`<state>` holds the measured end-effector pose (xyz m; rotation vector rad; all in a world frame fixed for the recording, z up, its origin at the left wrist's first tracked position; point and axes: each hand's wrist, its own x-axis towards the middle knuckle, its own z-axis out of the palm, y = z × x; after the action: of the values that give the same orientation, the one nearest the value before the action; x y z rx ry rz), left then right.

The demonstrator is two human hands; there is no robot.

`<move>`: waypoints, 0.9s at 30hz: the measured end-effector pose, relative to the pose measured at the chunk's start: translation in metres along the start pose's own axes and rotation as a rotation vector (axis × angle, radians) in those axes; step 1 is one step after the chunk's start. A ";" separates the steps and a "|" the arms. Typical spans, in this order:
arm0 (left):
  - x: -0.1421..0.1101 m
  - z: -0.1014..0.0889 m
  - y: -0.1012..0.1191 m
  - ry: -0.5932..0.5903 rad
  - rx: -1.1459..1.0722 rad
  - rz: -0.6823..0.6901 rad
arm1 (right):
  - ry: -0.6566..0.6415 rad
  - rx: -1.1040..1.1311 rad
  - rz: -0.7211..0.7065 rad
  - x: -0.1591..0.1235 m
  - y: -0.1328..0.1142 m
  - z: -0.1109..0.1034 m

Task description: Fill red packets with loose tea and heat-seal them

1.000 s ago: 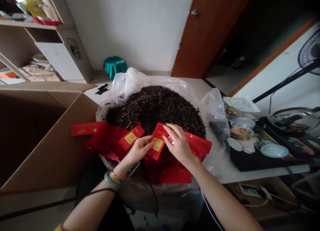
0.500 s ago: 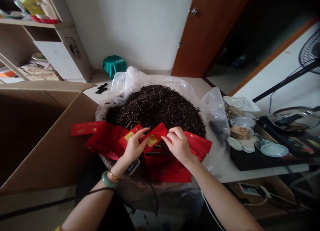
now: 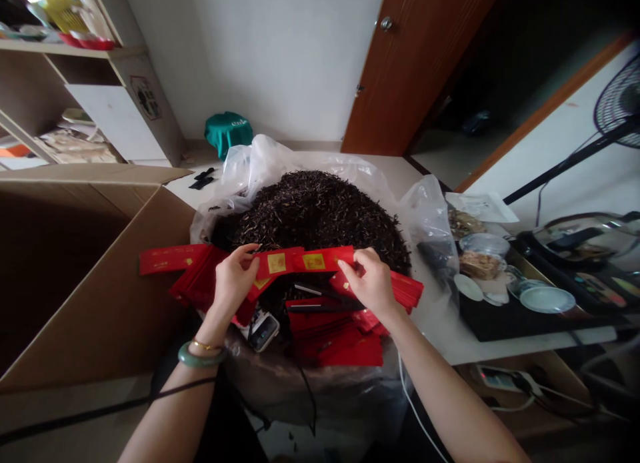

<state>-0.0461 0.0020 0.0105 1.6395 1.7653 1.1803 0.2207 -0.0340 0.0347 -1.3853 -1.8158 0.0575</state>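
Observation:
My left hand (image 3: 236,276) pinches the left end of a red packet (image 3: 295,260). My right hand (image 3: 369,283) grips the right end of the red length, which shows two gold squares; whether it is one strip or two packets end to end I cannot tell. Below it lies what looks like a black hair straightener (image 3: 320,307), its jaws apart. More red packets (image 3: 345,348) lie beneath the straightener, with further piles at left (image 3: 200,279) and right (image 3: 407,289). Behind the hands rises a heap of dark dried leaves (image 3: 320,206), apparently tea, in a clear plastic bag (image 3: 265,156).
A small device with a screen (image 3: 263,331), perhaps a scale, sits by my left wrist. An open cardboard box (image 3: 125,296) stands at left. On the right, a table (image 3: 540,346) carries dishes (image 3: 547,299) and a glass-lidded pot (image 3: 590,233). Cords hang near my forearms.
My hands have moved apart, the left one leftward and the right one slightly right. The red length is now stretched straight between them. The straightener and small device show more fully.

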 end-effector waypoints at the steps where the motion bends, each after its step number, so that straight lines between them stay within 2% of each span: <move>1: 0.001 -0.002 0.000 0.032 0.091 0.027 | -0.009 0.016 0.004 0.000 -0.001 0.000; 4: -0.002 0.000 0.004 0.172 0.170 0.184 | -0.046 0.052 0.027 -0.002 -0.006 0.001; 5: -0.005 0.003 0.007 0.177 0.109 0.229 | -0.058 0.061 0.038 -0.003 -0.008 0.001; 6: -0.009 0.007 0.009 0.130 0.009 0.250 | -0.068 0.070 0.049 -0.004 -0.010 0.001; 9: -0.022 0.020 0.015 -0.211 -0.320 0.170 | -0.101 0.113 0.073 -0.006 -0.017 0.002; 11: -0.029 0.027 0.017 -0.328 -0.415 0.098 | -0.137 0.158 0.087 -0.008 -0.022 0.001; 14: -0.032 0.031 0.019 -0.365 -0.488 0.028 | -0.210 0.289 0.136 -0.008 -0.028 0.000; 20: -0.031 0.031 0.019 -0.289 -0.537 0.003 | -0.350 0.690 0.338 -0.004 -0.031 0.002; 23: -0.034 0.033 0.021 -0.318 -0.542 -0.032 | -0.336 0.702 0.384 -0.004 -0.027 0.004; 27: -0.037 0.036 0.024 -0.429 -0.700 -0.138 | -0.325 0.710 0.370 -0.006 -0.025 0.007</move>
<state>0.0030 -0.0251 0.0033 1.2038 1.0153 1.1029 0.1969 -0.0456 0.0392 -1.1973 -1.5214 1.0658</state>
